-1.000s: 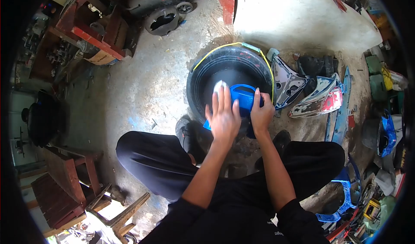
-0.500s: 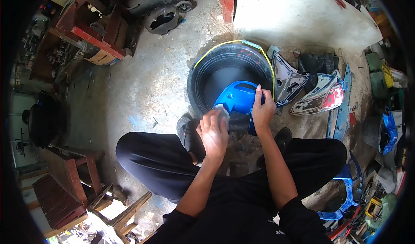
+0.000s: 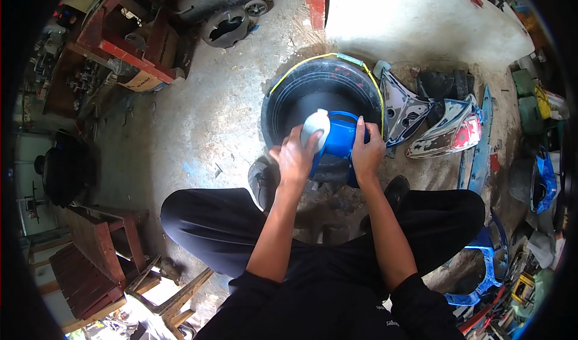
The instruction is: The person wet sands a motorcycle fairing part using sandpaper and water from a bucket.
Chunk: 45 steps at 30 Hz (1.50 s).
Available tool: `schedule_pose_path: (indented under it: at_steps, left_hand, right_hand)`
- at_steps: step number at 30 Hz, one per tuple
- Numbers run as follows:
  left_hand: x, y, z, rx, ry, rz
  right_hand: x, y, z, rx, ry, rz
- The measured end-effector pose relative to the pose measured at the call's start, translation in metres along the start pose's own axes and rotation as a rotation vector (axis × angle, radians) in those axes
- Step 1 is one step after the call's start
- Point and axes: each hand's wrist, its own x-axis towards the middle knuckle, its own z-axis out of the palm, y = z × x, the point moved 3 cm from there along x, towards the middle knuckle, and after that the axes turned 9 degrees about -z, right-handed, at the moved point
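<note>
My right hand [image 3: 368, 158] grips the right edge of a glossy blue plastic panel [image 3: 341, 140], with a thumb or finger lying along its top. It looks like a piece of vehicle bodywork. Between the fingers of my left hand [image 3: 295, 159] is a pale, flat oval pad [image 3: 315, 128], held against or just over the panel's left side; whether it is sandpaper or a sponge I cannot make out. Both hands are above a round black tub [image 3: 271, 120] with dark liquid-looking contents. The left part of the panel is hidden behind the pad and fingers.
A yellow cord handle [image 3: 299, 65] runs along the tub's rim. Worn bodywork panels [image 3: 442, 136] lie on the floor at the right, near a blue frame piece [image 3: 481, 274]. A red wooden bench [image 3: 129, 54] stands upper left, a low wooden stool [image 3: 105, 243] lower left.
My left hand has turned and risen slightly, so the pad's broad pale face now shows. The blue panel has tilted and looks narrower; my right hand keeps its grip in nearly the same place.
</note>
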Motion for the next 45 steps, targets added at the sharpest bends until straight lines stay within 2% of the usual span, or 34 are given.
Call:
schedule_pose_path:
  at_steps: [4, 8, 10, 12, 15, 16, 18, 21, 24, 28, 30, 31, 37, 40, 42, 45]
  left_hand:
    - [-0.030, -0.044, -0.003, -0.222, -0.040, 0.038]
    - [-0.023, -0.014, -0.003, -0.177, 0.073, 0.030]
    - [-0.012, 0.016, 0.000, -0.164, 0.025, -0.024]
    - [-0.014, 0.021, 0.000, -0.168, 0.073, -0.017]
    - [-0.036, -0.011, -0.006, -0.074, 0.182, 0.000]
    - [-0.041, -0.027, -0.010, -0.117, 0.114, -0.033]
    - [-0.046, -0.039, -0.008, -0.145, 0.095, 0.020]
    - [-0.027, -0.011, -0.004, -0.047, 0.185, 0.037]
    - [-0.010, 0.009, 0.007, -0.076, 0.118, 0.047]
    - [-0.039, -0.012, -0.010, -0.034, 0.115, 0.069]
    - [-0.053, -0.026, -0.010, -0.011, 0.102, 0.048]
    - [-0.054, -0.027, -0.007, -0.008, 0.092, 0.048]
    - [-0.027, -0.005, 0.001, 0.012, 0.166, 0.026]
    - [-0.050, -0.022, 0.000, 0.055, 0.253, 0.034]
    - [-0.068, -0.040, -0.004, 0.085, 0.235, -0.007]
    - [-0.061, -0.038, 0.002, 0.046, 0.287, -0.011]
  right_hand:
    - [0.001, 0.000, 0.001, -0.011, 0.005, 0.025]
    - [-0.003, 0.003, 0.002, -0.016, 0.040, -0.039]
    - [-0.001, 0.003, 0.001, -0.014, 0.038, -0.046]
    - [0.000, 0.001, 0.001, -0.018, 0.057, -0.052]
    - [0.001, 0.003, 0.004, -0.018, 0.042, 0.000]
    - [0.002, 0.005, 0.004, -0.018, 0.046, 0.008]
    - [0.000, 0.007, 0.005, -0.038, 0.078, -0.097]
    - [0.000, 0.005, 0.002, -0.031, 0.051, -0.052]
    - [0.003, 0.002, 0.000, 0.002, 0.008, -0.053]
    - [0.003, -0.004, 0.001, 0.024, 0.010, -0.009]
    - [-0.001, -0.006, 0.000, 0.004, -0.050, -0.113]
    - [-0.001, -0.005, 0.001, 0.018, -0.049, -0.082]
    - [0.001, -0.001, 0.005, -0.108, -0.086, -0.062]
    - [0.002, 0.000, 0.004, -0.110, -0.113, -0.058]
    - [0.003, -0.002, 0.006, -0.119, -0.088, -0.074]
    - [-0.002, -0.002, 0.004, -0.133, -0.092, -0.065]
